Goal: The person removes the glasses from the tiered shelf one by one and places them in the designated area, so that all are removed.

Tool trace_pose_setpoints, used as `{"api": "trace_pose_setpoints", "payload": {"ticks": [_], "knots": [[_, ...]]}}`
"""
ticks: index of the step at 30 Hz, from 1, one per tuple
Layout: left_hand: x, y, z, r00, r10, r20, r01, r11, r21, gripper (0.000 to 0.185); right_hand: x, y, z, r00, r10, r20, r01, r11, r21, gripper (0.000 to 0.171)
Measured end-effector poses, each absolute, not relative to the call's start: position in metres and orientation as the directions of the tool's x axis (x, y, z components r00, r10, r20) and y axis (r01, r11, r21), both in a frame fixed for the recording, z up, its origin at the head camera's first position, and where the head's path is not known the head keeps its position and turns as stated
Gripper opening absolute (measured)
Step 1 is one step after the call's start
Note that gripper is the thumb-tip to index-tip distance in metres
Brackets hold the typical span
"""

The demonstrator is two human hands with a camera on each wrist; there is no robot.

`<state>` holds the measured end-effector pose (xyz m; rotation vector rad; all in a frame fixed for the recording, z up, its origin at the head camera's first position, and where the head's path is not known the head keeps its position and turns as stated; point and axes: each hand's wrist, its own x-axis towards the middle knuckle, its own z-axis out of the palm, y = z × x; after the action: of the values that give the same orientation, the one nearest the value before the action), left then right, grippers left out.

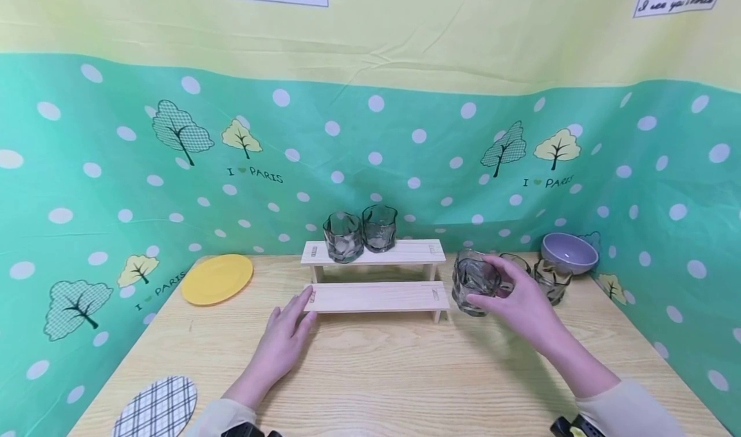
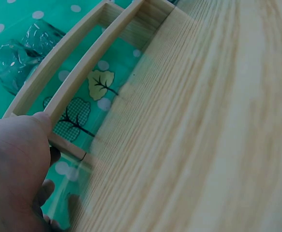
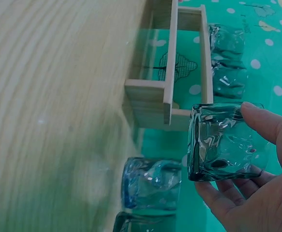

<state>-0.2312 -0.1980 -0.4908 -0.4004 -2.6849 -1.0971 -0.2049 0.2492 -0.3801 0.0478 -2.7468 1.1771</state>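
My right hand (image 1: 523, 302) grips a smoky, wavy-sided drinking glass (image 1: 471, 282) by its side, thumb opposite the fingers. The glass is beside the right end of a two-step wooden rack, raised above the table in the right wrist view (image 3: 223, 142). My left hand (image 1: 283, 344) rests against the left end of the rack's lower shelf (image 1: 376, 297), its thumb at the shelf edge in the left wrist view. Two matching glasses, one left (image 1: 344, 239) and one right (image 1: 379, 230), stand side by side on the upper shelf (image 1: 413, 251).
Behind my right hand stand more glasses, one at the right (image 1: 551, 281) and one partly hidden (image 1: 515, 260). A purple bowl (image 1: 570, 253) is in the back right corner. At left lie a yellow plate (image 1: 217, 279) and a checked round mat (image 1: 157, 408). Patterned cloth (image 1: 376, 141) encloses the table.
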Motion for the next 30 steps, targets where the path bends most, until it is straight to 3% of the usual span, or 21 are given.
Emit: {"api": "trace_pose_setpoints", "payload": {"ticks": [13, 30], "knots": [[-0.232, -0.198, -0.493, -0.937, 0.169, 0.305, 0.335, 0.679, 0.653, 0.058, -0.206, 0.267, -0.404, -0.992, 0.041, 0.122, -0.057, 0.709, -0.703, 0.106], [-0.231, -0.198, -0.491, -0.942, 0.168, 0.290, 0.324, 0.678, 0.660, 0.058, -0.213, 0.277, -0.437, -0.997, 0.049, 0.060, -0.014, 0.642, -0.767, 0.104]]}}
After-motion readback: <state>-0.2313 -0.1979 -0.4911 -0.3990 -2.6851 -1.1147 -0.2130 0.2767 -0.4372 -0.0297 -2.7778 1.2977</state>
